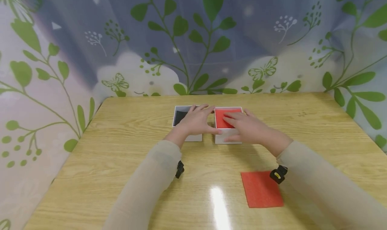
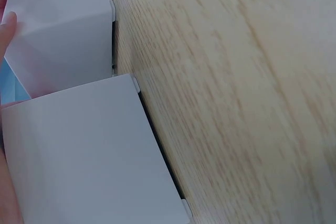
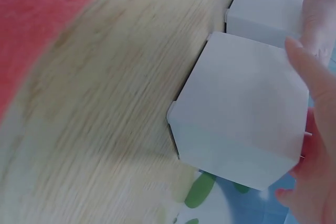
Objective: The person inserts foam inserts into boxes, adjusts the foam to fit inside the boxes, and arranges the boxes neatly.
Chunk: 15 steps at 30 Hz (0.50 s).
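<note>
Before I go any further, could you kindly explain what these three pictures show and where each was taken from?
There is no machine here: a person works with two bare hands at a wooden table. The wide picture comes from a camera on the head; the two close pictures come from small cameras strapped to the wrists, so they show the boxes' white walls from very near. Two open white boxes stand side by side. The left hand lies over the black-lined box; the right hand lies over the red-lined box, thumb against its front wall. Whether either truly grips, I cannot tell. A loose red sheet lies nearer the person.
</note>
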### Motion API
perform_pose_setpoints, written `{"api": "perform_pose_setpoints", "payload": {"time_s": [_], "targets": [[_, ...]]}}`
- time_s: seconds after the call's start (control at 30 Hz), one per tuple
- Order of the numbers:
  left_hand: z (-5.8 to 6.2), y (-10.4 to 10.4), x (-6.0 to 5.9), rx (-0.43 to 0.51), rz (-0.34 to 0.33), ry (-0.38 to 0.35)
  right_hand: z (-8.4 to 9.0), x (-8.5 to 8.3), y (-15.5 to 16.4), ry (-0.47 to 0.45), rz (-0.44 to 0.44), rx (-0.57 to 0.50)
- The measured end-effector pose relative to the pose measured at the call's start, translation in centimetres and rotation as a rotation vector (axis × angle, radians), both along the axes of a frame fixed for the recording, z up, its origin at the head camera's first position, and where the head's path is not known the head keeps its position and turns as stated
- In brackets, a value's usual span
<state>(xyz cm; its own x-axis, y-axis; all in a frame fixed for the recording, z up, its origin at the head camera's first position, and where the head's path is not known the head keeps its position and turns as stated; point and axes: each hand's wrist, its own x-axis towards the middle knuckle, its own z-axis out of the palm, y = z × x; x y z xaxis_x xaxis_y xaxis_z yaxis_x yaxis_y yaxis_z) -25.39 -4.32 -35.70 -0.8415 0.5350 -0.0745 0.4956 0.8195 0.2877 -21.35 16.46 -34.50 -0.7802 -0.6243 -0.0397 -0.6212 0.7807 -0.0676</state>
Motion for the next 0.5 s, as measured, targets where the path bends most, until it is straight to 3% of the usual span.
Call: {"api": "perform_pose_setpoints", "payload": {"time_s": [0.23, 0.5], "targets": [[-0.1, 0.0, -0.1, -0.003, -0.023, 0.016, -0.2, -0.8, -1.0, -0.015, 0.024, -0.078], [0.1, 0.0, 0.0, -0.003, -0.020, 0.015, -0.6, -1.0, -1.1, -0.019, 0.047, -0.062]]}}
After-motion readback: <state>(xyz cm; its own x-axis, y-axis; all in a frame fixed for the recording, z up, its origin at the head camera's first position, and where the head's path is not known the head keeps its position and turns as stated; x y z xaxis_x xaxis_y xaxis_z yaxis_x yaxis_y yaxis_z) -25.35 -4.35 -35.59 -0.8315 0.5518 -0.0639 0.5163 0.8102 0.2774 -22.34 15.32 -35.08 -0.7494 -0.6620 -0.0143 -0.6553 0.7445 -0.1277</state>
